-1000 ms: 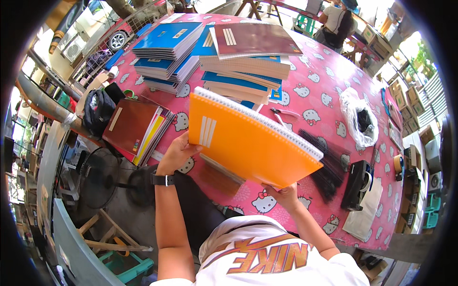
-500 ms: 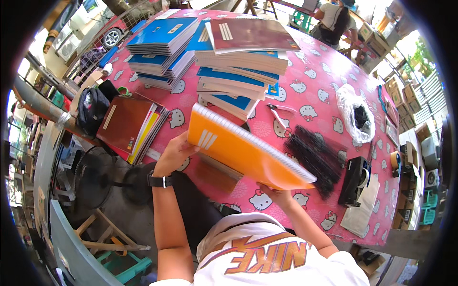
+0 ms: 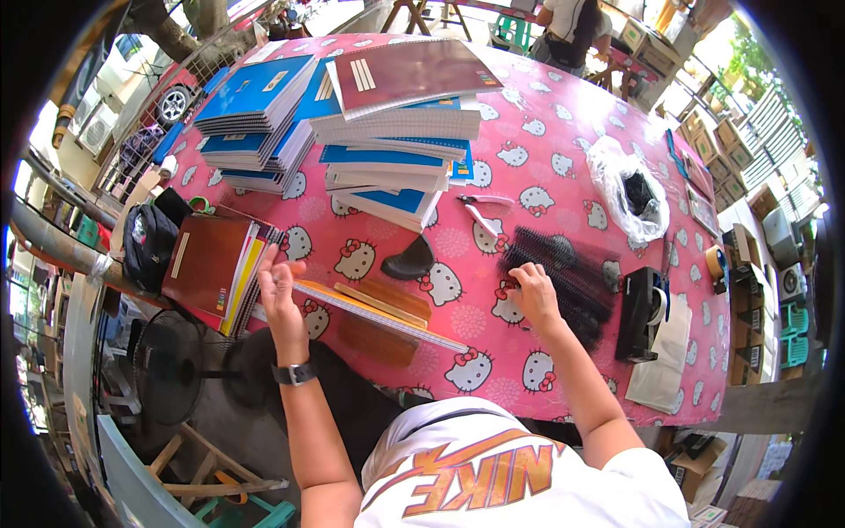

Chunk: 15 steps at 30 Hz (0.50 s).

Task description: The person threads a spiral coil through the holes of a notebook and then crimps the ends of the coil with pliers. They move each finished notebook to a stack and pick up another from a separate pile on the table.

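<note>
My left hand (image 3: 283,304) is held up with its fingers apart, beside the left end of a notebook (image 3: 396,326) seen edge-on as a thin white and orange strip. That notebook is at a small brown wooden stand (image 3: 383,304) near the table's front edge. My right hand (image 3: 535,295) reaches over a pile of black plastic binding coils (image 3: 568,286). Its fingers are bent together at the pile's left side, pinching at a coil. A dark curved object (image 3: 409,259) lies between the hands, and pink-handled pliers (image 3: 481,214) lie beyond.
Stacks of blue notebooks (image 3: 255,92) and a maroon-topped stack (image 3: 414,75) stand at the back left. More maroon notebooks (image 3: 207,264) lie left. Rightward are a white plastic bag (image 3: 607,180), a black tape dispenser (image 3: 638,317) and a tape roll (image 3: 717,262). A person (image 3: 568,31) is far off.
The orange notebook has come down from between my hands to the wooden stand. My left hand has let go and opened; my right hand has moved up and right to the black coils.
</note>
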Motion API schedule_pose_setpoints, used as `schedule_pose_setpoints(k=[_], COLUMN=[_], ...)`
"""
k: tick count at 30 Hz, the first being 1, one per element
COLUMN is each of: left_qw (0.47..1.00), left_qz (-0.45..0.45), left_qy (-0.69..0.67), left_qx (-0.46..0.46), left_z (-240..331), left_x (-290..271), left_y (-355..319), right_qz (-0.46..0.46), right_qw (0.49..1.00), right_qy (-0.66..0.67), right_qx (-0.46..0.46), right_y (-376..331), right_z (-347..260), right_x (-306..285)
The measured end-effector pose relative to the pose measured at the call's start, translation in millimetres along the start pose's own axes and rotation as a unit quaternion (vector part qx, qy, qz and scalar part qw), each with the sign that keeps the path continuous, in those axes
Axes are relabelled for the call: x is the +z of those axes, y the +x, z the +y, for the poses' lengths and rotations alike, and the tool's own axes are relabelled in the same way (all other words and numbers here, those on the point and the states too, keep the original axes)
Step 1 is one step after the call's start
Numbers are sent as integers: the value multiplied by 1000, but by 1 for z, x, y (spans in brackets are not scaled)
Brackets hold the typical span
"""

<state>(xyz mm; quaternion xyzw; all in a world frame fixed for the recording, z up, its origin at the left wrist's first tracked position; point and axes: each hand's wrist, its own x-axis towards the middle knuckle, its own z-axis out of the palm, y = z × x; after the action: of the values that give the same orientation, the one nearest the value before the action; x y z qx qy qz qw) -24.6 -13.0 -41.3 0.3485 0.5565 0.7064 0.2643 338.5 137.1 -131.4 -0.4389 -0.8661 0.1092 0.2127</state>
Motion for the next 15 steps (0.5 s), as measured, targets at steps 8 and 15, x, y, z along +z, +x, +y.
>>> schedule_pose_setpoints(k=[8, 15], left_qw=[797, 798], left_qz=[-163, -191], left_qy=[490, 501], left_qx=[313, 274], left_z=[41, 21], left_x=[85, 111], left_y=[-94, -98], right_qz=[4, -9], right_qw=[993, 987], right_qy=[-83, 141], right_qx=[-87, 77], right_y=[4, 14], right_z=[-1, -56], right_x=[6, -79])
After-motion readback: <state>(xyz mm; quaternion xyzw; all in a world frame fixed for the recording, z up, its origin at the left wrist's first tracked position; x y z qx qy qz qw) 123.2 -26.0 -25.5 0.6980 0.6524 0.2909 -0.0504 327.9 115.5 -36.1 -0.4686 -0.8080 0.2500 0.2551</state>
